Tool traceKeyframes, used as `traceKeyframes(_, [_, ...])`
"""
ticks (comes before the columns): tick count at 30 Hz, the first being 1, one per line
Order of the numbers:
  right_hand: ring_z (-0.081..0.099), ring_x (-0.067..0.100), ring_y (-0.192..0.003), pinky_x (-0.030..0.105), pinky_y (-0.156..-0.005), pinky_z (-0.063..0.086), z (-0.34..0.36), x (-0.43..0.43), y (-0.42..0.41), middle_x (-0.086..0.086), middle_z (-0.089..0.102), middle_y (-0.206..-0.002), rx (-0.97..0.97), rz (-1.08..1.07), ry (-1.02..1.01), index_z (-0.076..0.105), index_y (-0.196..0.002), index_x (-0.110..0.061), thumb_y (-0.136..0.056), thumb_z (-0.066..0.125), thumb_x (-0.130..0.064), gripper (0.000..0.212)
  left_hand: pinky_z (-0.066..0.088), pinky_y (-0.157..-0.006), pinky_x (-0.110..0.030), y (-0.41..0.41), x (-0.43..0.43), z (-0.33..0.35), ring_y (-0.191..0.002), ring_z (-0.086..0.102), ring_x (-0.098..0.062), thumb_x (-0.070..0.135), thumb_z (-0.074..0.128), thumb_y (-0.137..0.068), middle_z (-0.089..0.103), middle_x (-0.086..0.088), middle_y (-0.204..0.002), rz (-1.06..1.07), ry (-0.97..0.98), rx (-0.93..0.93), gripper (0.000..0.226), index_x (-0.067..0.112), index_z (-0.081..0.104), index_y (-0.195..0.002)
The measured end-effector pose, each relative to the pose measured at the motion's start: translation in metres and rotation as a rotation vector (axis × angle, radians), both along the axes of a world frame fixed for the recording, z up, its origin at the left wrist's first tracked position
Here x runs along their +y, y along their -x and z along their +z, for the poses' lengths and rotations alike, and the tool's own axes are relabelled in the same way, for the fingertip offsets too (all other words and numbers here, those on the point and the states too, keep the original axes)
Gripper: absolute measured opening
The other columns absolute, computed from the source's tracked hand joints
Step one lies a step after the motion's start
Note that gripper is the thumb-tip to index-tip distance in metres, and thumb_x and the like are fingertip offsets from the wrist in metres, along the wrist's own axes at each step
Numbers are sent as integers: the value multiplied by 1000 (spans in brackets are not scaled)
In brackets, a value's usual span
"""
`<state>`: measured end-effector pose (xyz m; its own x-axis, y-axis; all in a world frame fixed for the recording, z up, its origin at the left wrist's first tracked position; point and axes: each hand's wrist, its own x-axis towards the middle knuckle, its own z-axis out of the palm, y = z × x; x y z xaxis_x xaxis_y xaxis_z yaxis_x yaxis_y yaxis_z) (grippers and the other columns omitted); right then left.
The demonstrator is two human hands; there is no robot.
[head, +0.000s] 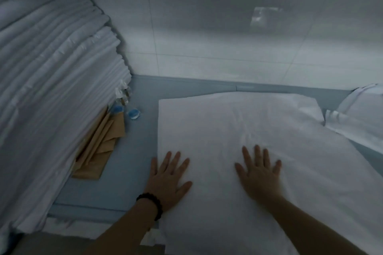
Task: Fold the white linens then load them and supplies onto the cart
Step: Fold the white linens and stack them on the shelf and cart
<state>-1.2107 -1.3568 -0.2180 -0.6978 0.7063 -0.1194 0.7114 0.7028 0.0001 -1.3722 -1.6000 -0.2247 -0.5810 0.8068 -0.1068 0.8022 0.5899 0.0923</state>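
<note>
A folded white linen is pressed on the bench under the left grip and right grip, both spread wide, nothing held; a stack of folded linens lies left of the left grip; loading is judged not yet begun, no cart being seen

tiled wall — pale, glossy | blue-grey tabletop | black bead bracelet

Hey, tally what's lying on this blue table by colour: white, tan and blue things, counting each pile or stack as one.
White: 3 (tall stack of folded white linens; flat white linen under the left hand and right hand; white linen at the right edge)
Tan: 1 (pile of tan folded paper pieces)
Blue: 2 (small round blue-capped clear containers)
Total: 6
</note>
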Motion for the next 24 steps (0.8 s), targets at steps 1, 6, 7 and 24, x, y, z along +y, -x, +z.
traceKeyframes(1, [-10,27,-148,60,-114,-3,0,8,-3,3,-7,-162,-5,22,-6,-9,-150,-39,-91,7,-67,67,-19,-112,-54,-5,-1,-1,-143,-26,-22,74,-5,-83,-24,7,-156,-19,-11,-2,71,43,-23,-143])
traceKeyframes(6, [-14,22,-147,55,-115,-4,1,43,-22,-2,-13,-161,-57,130,-32,-16,-146,-45,-89,5,-68,65,-17,-112,-56,-53,5,-5,-144,-22,-31,75,-4,-84,-17,0,-158,-66,-31,-34,74,39,-18,-147])
traceKeyframes(7, [-15,21,-147,54,-116,-4,2,49,-26,-3,-14,-161,-65,143,-36,-18,-145,-46,-88,3,-69,65,-11,-112,-57,-64,7,-2,-145,-13,-35,74,1,-86,-8,-3,-160,-72,-26,-42,76,35,-7,-151])
traceKeyframes(24, [-6,31,-148,66,-109,-13,25,-147,-51,9,11,-161,136,80,50,28,-149,-27,-92,20,-65,69,-31,-93,-66,15,-3,31,-135,-35,-33,23,50,-87,-17,6,-155,-374,65,217,76,40,12,-150])
